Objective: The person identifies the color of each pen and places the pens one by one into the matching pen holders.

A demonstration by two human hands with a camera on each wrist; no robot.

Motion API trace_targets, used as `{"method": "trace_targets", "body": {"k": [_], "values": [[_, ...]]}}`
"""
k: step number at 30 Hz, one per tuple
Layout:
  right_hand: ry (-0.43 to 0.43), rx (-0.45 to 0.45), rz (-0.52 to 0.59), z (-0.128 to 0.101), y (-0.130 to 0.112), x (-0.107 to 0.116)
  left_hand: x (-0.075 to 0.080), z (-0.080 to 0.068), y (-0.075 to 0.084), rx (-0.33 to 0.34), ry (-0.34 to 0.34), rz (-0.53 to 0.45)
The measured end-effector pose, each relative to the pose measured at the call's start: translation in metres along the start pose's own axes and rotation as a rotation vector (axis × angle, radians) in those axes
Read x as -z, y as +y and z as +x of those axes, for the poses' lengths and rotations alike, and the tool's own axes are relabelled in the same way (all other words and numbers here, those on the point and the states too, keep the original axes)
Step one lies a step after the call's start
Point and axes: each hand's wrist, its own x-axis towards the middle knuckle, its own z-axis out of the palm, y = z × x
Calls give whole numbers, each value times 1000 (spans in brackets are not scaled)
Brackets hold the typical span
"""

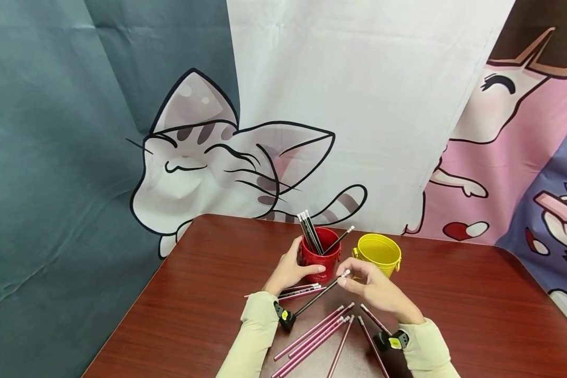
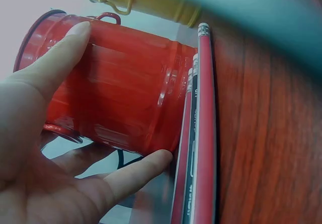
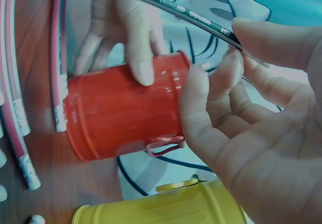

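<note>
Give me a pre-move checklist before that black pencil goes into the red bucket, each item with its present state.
1. Right hand pinches the black pencil near its eraser end: ok.
2. Left hand grips the red bucket to steady it: ok.
3. Red bucket stands upright on the table: ok.
4. Room left in the red bucket beside the black pencils in it: ok, its mouth looks partly free.
5. Black pencil's lower end clear of the left wrist camera: not ok, it looks to lie against it.
6. Yellow bucket apart from the red bucket: ok, a gap shows in the head view.
</note>
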Motion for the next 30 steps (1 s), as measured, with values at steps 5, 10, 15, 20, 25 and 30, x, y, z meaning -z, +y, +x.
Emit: {"method": "trace_targets", "body": {"k": [5, 10, 15, 20, 25, 30], "values": [[38, 38, 61, -1, -9, 3, 1, -1, 0, 4, -6, 11], [61, 72, 86, -3, -17, 3, 1, -1, 2, 4, -11, 13], [94, 140, 31, -3, -18, 1, 1, -2, 2, 9, -14, 15], [134, 151, 1, -4, -22, -1, 1, -2, 1, 14, -18, 7], [204, 136, -23, -4, -37, -6, 2, -4, 7, 13, -24, -15], [272, 123, -53, -1, -58, -12, 2, 0, 0, 16, -14, 0]]}}
